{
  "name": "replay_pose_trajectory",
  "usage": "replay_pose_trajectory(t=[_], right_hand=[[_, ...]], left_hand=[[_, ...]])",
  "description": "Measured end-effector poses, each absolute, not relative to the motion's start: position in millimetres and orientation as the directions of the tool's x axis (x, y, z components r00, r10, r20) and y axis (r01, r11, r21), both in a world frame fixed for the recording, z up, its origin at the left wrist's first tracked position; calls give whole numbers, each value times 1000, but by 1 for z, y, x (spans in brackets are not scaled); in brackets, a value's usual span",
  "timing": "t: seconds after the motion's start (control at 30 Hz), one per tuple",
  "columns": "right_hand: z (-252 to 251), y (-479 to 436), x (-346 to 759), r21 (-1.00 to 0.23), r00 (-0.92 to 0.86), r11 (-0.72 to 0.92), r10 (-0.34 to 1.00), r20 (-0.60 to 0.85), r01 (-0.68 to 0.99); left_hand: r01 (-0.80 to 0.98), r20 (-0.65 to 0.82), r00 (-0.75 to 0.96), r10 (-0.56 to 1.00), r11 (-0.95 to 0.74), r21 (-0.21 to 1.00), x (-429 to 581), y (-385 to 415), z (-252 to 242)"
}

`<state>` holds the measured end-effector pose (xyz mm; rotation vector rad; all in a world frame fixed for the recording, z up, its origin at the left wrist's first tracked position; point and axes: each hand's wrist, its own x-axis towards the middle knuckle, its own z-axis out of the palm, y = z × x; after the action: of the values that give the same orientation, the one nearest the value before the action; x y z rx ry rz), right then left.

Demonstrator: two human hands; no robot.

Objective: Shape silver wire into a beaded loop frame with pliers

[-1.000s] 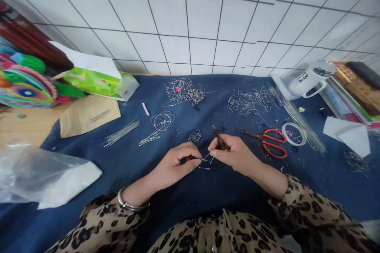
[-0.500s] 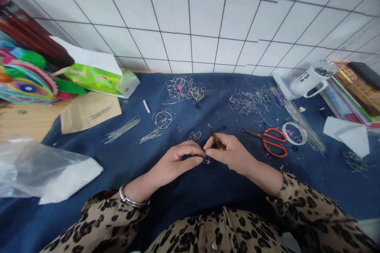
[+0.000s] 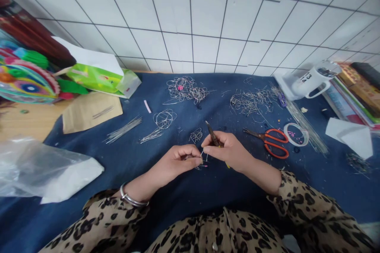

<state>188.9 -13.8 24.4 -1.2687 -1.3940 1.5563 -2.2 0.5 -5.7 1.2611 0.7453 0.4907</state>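
Note:
My left hand [image 3: 179, 163] pinches a small piece of bent silver wire [image 3: 204, 161] between thumb and fingers; a tiny pink bead shows at its lower end. Opposite it, my right hand [image 3: 227, 149] has thumb and forefinger closed on the wire's upper end. Tucked in that same hand is a pair of pliers [image 3: 212, 133], dark jaws pointing up and away, a bit of yellow handle below. Just beyond my fingers lies a small coil of wire [image 3: 196, 135]. The wire's exact shape inside my left fingers is hidden.
Orange-handled scissors [image 3: 274, 142] and a white ring dish of pink beads [image 3: 297, 134] lie to the right. Tangled wire [image 3: 252, 101] and a wire bundle [image 3: 124, 129] rest on the blue cloth. A white mug [image 3: 314, 81] stands back right; a plastic bag [image 3: 50, 170] lies left.
My right hand has shifted slightly up and left with the pliers. The wire between my hands has turned, and its pink bead sits a little lower. The view has moved slightly.

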Motion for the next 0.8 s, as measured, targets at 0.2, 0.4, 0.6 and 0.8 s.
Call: replay_pose_trajectory(t=[0.2, 0.4, 0.6, 0.8], right_hand=[[17, -18, 199, -970, -236, -230, 941, -243, 84], [11, -26, 207, -954, -259, -273, 919, -296, 125], [11, -31, 203, -945, -334, -288, 885, -324, 154], [9, -32, 200, -946, -322, -253, 895, -308, 201]], left_hand=[[-54, -248, 588, 770, 344, 938, 0, 1, -6], [-223, -218, 509, 833, 372, 901, 0, 1, -4], [-319, -224, 455, 862, 393, 863, 0, 2, -4], [-337, -235, 464, 854, 416, 845, 1, 1, -4]])
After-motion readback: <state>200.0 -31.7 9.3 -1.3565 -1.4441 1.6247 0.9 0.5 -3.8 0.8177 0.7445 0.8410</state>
